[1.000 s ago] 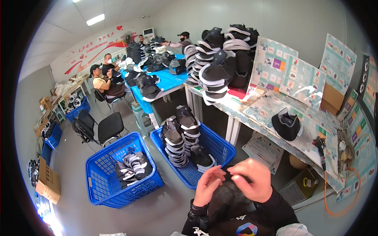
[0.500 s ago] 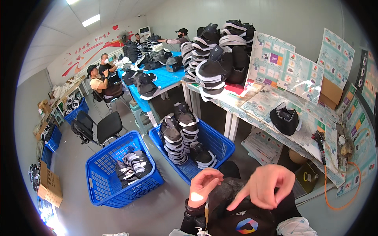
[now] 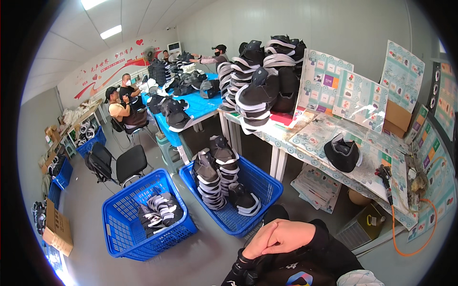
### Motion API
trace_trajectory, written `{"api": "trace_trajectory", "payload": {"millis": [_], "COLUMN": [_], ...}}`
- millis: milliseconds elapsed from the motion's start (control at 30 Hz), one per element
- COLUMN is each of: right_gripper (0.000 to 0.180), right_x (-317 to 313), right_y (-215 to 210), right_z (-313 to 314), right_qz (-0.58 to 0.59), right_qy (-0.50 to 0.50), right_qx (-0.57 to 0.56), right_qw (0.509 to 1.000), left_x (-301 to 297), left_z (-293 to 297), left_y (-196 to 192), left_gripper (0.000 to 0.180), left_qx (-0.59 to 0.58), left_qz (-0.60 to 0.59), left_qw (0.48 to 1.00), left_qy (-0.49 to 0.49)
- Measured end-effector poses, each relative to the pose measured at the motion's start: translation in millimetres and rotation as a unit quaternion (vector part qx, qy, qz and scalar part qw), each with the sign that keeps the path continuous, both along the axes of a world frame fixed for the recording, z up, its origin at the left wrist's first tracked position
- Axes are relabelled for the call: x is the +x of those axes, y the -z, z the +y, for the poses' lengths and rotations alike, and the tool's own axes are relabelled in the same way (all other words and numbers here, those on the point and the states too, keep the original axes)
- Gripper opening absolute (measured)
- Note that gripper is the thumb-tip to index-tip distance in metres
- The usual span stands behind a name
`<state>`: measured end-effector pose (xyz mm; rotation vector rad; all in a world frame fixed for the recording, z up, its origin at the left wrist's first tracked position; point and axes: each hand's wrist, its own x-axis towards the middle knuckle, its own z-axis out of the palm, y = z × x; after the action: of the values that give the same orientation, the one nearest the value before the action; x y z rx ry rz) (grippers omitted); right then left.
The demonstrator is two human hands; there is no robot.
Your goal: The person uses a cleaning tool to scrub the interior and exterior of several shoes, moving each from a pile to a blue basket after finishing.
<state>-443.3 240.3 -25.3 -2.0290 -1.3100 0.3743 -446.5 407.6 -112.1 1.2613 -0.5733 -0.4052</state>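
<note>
Presently both hands rest clasped at the chest, left hand (image 3: pixel 267 240) under right hand (image 3: pixel 293 237), each grip closed on nothing but the other. Nearest them, just ahead, stands a blue basket (image 3: pixel 267 193) of stacked caps (image 3: pixel 214 174); a reach forward seems next.

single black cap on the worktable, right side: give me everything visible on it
The black cap sits alone on the pale patterned worktable, apart from the tall cap stacks. Soft dark fabric, crown up, opening tilted toward the camera, with a lighter strip along its lower right edge. Nothing touches it but the tabletop; both hands are clasped low, well away.
</note>
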Motion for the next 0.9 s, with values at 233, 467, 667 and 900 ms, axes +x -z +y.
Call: {"api": "trace_trajectory", "payload": {"millis": [233, 467, 667, 900], "right_gripper": [0.039, 0.039, 0.039, 0.039], "right_x": [0, 3, 8, 6], "right_y": [-2, 1, 10, 9], "right_z": [-3, -2, -3, -1], "right_qz": [-0.002, 0.019, -0.014, 0.031], "right_qy": [-0.002, 0.001, -0.003, 0.008], "right_qx": [-0.019, -0.015, 0.009, -0.033], "right_qw": [1.000, 1.000, 1.000, 0.999], "left_x": [-9, 1, 7, 7], "left_z": [0, -2, -3, 0], "left_y": [-23, -10, -3, -1], "left_gripper": [0.047, 0.046, 0.045, 0.045], "left_qx": [0.011, -0.036, -0.030, -0.029], "left_qz": [-0.056, -0.017, -0.020, -0.009], "left_qw": [0.998, 0.999, 0.999, 1.000], "left_qy": [-0.034, 0.000, 0.002, 0.005]}}
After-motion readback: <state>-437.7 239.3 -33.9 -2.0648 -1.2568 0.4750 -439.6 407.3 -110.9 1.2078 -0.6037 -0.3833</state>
